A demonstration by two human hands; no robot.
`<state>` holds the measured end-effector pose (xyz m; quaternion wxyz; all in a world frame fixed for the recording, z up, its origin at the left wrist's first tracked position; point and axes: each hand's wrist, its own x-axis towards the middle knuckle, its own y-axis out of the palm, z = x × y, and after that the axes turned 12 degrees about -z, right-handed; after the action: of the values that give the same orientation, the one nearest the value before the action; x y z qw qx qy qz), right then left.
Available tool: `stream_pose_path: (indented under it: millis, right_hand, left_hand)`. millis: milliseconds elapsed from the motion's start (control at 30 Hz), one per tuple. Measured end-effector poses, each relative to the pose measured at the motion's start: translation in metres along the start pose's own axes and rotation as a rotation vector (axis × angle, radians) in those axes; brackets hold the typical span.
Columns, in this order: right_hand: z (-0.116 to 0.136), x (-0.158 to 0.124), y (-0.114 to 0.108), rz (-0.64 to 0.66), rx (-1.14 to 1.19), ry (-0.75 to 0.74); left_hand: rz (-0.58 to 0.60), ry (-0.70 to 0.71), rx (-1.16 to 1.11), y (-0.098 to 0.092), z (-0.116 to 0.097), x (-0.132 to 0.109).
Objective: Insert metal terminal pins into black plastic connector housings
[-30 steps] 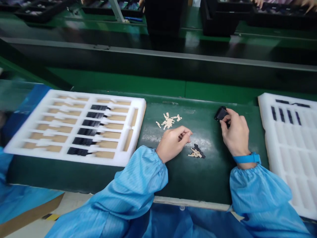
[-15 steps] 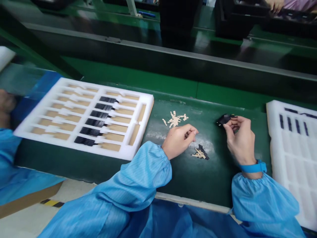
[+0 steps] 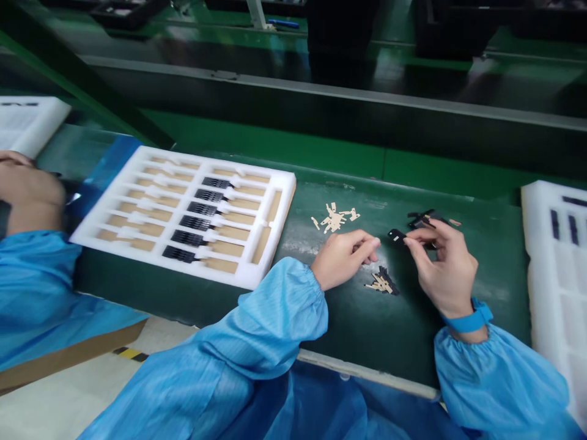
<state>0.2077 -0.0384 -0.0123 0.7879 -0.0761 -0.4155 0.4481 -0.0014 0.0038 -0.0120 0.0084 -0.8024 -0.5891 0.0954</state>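
Between the thumb and fingers of my right hand (image 3: 443, 263) is a small flat black piece (image 3: 396, 236) with a white mark and a hole. Behind those fingers lies a heap of black pieces (image 3: 419, 217), partly hidden. My left hand (image 3: 343, 258) hovers to the left, its thumb and fingertips pressed together; whatever may be in the pinch is hidden. Beyond it is a pile of small cream-coloured flat parts (image 3: 334, 218). Just below its fingertips sits a small pile of black and cream strips (image 3: 384, 281).
A white foam tray (image 3: 257, 278) on the left holds a column of black comb-like parts (image 3: 191, 238) in its slots. Another white foam tray (image 3: 543, 287) stands at the right edge. At far left are a co-worker's hand (image 3: 34, 192) and a further foam tray (image 3: 39, 125).
My right hand has drawn the black piece leftward, away from the heap and towards my left hand. My left hand stays pinched. The co-worker's hand shows more, and the view has shifted.
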Motion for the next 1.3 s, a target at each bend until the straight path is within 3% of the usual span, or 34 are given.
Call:
stream_pose_path:
  millis: [100, 200, 400, 533, 667, 800, 900, 1000, 1133, 1300]
  right_hand:
    - [0.008, -0.016, 0.007, 0.034, 0.038, -0.057]
    - [0.010, -0.024, 0.009, 0.067, 0.083, -0.121]
    - [0.007, -0.018, 0.011, 0.060, 0.148, -0.035]
    - [0.005, -0.013, 0.011, 0.056, 0.119, -0.027]
    - [0.006, -0.012, 0.009, 0.039, 0.090, -0.093]
    - [0.007, -0.010, 0.010, 0.062, 0.125, -0.143]
    - [0.008, -0.008, 0.012, -0.002, 0.269, -0.078]
    - [0.011, -0.010, 0.012, -0.062, 0.343, 0.081]
    - [0.016, -0.016, 0.012, 0.061, 0.265, 0.305]
    - [0.019, -0.018, 0.014, 0.161, 0.259, 0.364]
  left_hand:
    - [0.101, -0.171, -0.182, 0.002, 0.002, 0.003]
    - [0.153, -0.247, -0.314, 0.001, 0.002, 0.006]
    - [0.068, -0.233, -0.402, -0.003, 0.001, 0.009]
    - [0.088, -0.210, -0.439, -0.005, -0.005, 0.006]
    - [0.141, -0.262, -0.463, -0.006, -0.010, 0.003]
    - [0.088, -0.284, -0.436, -0.003, -0.006, 0.005]
    - [0.027, -0.285, -0.426, -0.001, -0.002, 0.007]
    - [0.017, -0.257, -0.376, 0.000, -0.001, 0.006]
    - [0.045, -0.294, -0.376, 0.003, 0.000, 0.004]
    - [0.050, -0.384, -0.433, 0.007, 0.000, 0.003]
